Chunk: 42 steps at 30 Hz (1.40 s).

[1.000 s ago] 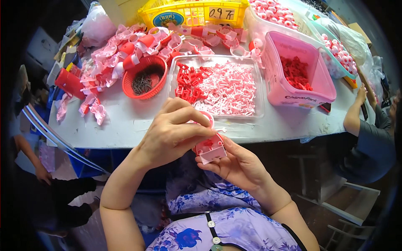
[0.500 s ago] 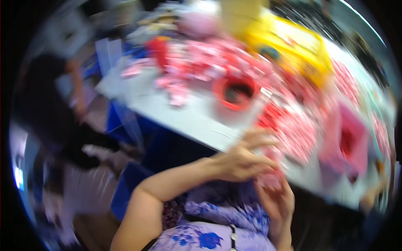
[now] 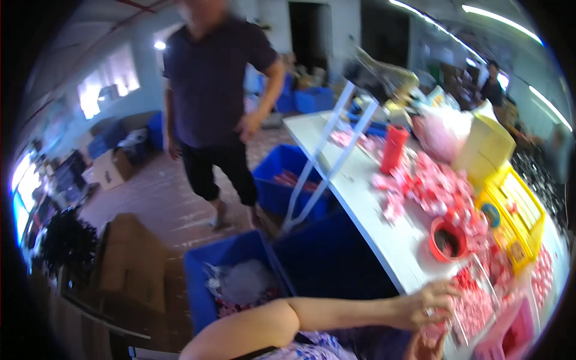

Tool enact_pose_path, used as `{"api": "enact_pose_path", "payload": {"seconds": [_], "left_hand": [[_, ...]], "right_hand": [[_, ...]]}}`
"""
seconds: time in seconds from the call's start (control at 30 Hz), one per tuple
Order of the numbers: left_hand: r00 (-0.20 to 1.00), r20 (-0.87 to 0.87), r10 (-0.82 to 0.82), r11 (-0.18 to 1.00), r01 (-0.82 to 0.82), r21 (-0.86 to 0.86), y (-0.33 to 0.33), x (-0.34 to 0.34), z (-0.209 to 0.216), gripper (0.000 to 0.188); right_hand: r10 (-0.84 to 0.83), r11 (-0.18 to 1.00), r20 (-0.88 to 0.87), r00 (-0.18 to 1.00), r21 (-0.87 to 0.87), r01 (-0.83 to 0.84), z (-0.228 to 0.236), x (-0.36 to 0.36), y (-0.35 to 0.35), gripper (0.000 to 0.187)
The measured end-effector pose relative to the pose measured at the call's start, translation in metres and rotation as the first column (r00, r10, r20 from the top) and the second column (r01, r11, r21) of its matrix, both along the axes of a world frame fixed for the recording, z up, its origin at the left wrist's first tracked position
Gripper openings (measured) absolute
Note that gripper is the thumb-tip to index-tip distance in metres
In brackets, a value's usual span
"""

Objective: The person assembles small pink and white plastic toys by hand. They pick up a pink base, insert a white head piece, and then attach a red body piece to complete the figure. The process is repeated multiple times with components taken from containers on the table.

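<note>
My left hand (image 3: 427,307) reaches in over the table's near edge, fingers bent and closed around a small pink piece (image 3: 433,330). Just below it, my right hand (image 3: 425,347) is closed about the same piece, partly cut off by the lower rim. The piece's kind is not clear. Beside my left fingertips lies a tray (image 3: 461,329) heaped with small pink and red pieces (image 3: 472,309). A red round cup (image 3: 442,254) with a dark inside stands just past the tray. More pink pieces (image 3: 441,183) are piled farther along the white table (image 3: 369,204).
A yellow basket (image 3: 528,225), a pink bin (image 3: 510,339) and a red cylinder (image 3: 393,149) stand on the table. Blue bins (image 3: 201,282) line its left side. A person (image 3: 210,90) in dark clothes stands beyond them. A cardboard box (image 3: 133,261) is at left.
My view has swung left and up, so table and hands now appear lower right. The standing person shows more fully. Both hands stay together at the pink piece.
</note>
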<state>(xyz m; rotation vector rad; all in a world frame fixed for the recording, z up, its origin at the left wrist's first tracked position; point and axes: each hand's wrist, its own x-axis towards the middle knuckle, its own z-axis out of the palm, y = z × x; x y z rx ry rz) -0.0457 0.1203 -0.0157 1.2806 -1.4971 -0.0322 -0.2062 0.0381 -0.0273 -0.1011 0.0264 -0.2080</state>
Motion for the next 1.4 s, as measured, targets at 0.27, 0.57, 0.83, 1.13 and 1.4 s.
{"api": "enact_pose_path", "payload": {"seconds": [0.27,0.57,0.83,1.13,1.4], "left_hand": [[0.839,0.175,0.515,0.857,-0.505,-0.098,0.080,0.009,0.055,0.025],[0.767,-0.319,0.556,0.803,-0.595,-0.029,0.064,0.088,0.048,0.028],[0.850,0.009,0.526,0.811,-0.505,0.296,-0.011,0.138,0.013,0.019],[0.708,0.689,0.153,0.477,-0.664,0.576,-0.083,0.169,0.020,0.031],[0.750,0.637,0.180,0.533,-0.618,0.578,-0.106,0.190,0.030,0.012]], "right_hand": [[0.026,0.989,-0.073,0.997,-0.141,-0.036,0.011,0.055,0.019,0.047],[-0.038,0.980,-0.076,0.996,-0.199,0.022,0.018,0.024,0.010,0.045],[-0.231,0.954,-0.190,0.954,-0.239,0.183,-0.001,-0.004,-0.010,0.049],[-0.262,0.924,-0.174,0.949,-0.330,0.194,-0.009,-0.006,-0.030,0.067],[-0.261,0.897,-0.152,0.953,-0.404,0.181,-0.011,-0.002,-0.037,0.063]]}}
